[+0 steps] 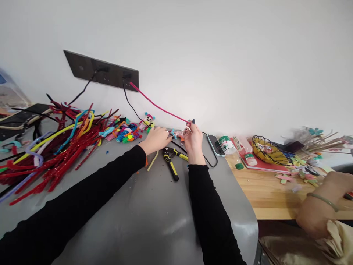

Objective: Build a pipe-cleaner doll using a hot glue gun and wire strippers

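A long pink pipe cleaner [160,107] is pinched in the fingers of my right hand [193,141]. Its free end reaches up and left across the black socket panel. My left hand [156,140] is over the table, back up, with fingers stretched toward a small blue piece [173,132]; whether they touch it is unclear. Below and between my hands lie yellow-and-black pliers [171,165]. A short pale yellow pipe cleaner piece [153,161] lies just under my left wrist. Behind my left hand stands a small pipe cleaner figure [147,120].
A pile of mostly red pipe cleaners [68,147] covers the left side. Small colourful pieces [124,132] lie beside it. Right of my hands are a phone [216,145], a bottle [227,145] and a yellow basket [268,151]. A co-worker's hand [320,206] is at the wooden table.
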{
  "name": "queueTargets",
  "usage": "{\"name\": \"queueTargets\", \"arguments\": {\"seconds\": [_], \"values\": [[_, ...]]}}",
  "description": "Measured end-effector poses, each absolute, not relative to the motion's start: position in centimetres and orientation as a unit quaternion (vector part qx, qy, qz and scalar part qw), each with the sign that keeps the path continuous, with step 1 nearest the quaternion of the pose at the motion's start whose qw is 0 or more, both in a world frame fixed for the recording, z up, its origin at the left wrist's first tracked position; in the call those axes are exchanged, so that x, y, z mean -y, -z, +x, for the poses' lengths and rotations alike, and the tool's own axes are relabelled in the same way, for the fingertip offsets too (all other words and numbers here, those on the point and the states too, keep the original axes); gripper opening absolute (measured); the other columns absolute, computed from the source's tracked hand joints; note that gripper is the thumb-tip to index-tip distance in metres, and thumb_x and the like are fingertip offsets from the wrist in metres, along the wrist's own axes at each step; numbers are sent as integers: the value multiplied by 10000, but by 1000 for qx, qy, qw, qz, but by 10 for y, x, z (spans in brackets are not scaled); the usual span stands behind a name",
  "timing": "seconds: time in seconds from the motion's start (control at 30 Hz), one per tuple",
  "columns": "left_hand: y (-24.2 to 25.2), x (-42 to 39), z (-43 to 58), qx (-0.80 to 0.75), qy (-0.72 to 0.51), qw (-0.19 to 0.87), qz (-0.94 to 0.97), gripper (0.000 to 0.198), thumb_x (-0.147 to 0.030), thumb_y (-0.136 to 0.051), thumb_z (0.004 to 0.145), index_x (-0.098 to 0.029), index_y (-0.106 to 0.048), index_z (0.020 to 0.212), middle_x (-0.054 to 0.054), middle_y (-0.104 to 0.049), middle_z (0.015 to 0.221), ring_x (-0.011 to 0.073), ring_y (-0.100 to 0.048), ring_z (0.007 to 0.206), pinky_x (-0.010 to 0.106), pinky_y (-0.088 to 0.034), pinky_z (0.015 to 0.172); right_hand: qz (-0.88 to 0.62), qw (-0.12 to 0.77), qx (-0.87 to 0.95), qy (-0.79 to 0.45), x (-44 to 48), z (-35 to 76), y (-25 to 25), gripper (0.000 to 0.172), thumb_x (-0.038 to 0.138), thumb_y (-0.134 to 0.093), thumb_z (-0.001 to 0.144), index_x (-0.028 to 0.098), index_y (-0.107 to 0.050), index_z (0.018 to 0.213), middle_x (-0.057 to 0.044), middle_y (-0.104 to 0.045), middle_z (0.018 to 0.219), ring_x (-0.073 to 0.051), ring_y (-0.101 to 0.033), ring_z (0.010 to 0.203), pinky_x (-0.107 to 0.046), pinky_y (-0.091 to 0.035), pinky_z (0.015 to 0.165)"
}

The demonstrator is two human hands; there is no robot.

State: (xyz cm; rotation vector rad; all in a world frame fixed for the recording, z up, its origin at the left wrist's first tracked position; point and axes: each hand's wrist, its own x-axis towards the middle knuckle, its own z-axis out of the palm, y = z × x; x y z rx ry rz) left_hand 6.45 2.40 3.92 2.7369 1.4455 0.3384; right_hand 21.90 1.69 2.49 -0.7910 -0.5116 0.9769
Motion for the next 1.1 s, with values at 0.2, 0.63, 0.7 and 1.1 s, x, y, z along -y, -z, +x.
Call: {"name": "queueTargets", "arguments": {"seconds": [0.2, 0.63, 0.7, 1.1], "values": [[-76, -7, 0, -549, -235, 22, 802, 395, -310, -467, 956, -162, -809, 1088, 122, -772, 1212, 303, -708, 1090, 362, -520, 924, -340, 799, 187, -459, -17, 226, -32, 93, 223, -728, 873, 196, -647, 837, 52, -619, 677, -61, -495, 540, -201, -428, 531], [-60, -14, -106, -701, -287, -110, 643, 423, -276, -486, 934, -66, -737, 1202, 280, -412, 1630, 545, -376, 1430, 705, -398, 1050, -383, 773, 198, -464, -18, 225, -28, 89, 193, -747, 828, 181, -667, 791, 32, -643, 669, -63, -506, 534, -210, -420, 518], [-55, -21, -87, -661, -351, -98, 656, 391, -254, -527, 887, -93, -767, 1152, 247, -567, 1501, 485, -498, 1349, 613, -436, 1062, -381, 765, 213, -473, -16, 221, -29, 76, 189, -751, 817, 176, -681, 791, 33, -647, 672, -58, -503, 526, -205, -409, 500], [-23, 2, 3, -373, -424, 386, 729, 475, -496, -628, 881, -146, -739, 1182, 27, -684, 712, 207, -681, 672, 309, -558, 670, -313, 668, 401, -543, -10, 197, -23, 242, 395, -876, 782, 212, -727, 839, 30, -665, 744, -74, -566, 633, -191, -503, 577]]}}
